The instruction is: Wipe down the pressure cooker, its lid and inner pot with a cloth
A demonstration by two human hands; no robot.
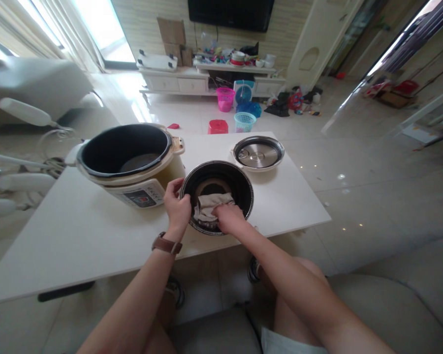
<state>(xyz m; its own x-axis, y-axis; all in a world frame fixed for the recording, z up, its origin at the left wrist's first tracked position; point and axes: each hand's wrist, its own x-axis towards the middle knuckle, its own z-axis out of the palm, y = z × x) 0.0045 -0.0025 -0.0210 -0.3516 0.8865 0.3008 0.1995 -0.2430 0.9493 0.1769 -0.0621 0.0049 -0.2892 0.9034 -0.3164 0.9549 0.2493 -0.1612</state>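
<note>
A dark inner cooking pot (pixel 239 184) is tilted toward me near the table's front edge. My left hand (pixel 177 209), with a brown watch strap at the wrist, grips the pot's left rim, thumb on the inside edge. Inside the pot, my right hand (pixel 229 218) presses on a pale, folded cloth (pixel 214 200); its fingertips are partly hidden in the cloth. Left of the pot stands the white electric pressure cooker body (pixel 151 189), its dark inside uncovered. The round metal-faced lid (pixel 258 153) lies inner side up behind the pot, to the right.
Everything stands on a white table (pixel 107 241). White-handled items (pixel 29 112) and cables are at its far left. On the floor beyond are a red stool (pixel 218 127), a light blue basket (pixel 244 120) and a pink basket (pixel 225 99). A grey sofa (pixel 391 295) is beside me.
</note>
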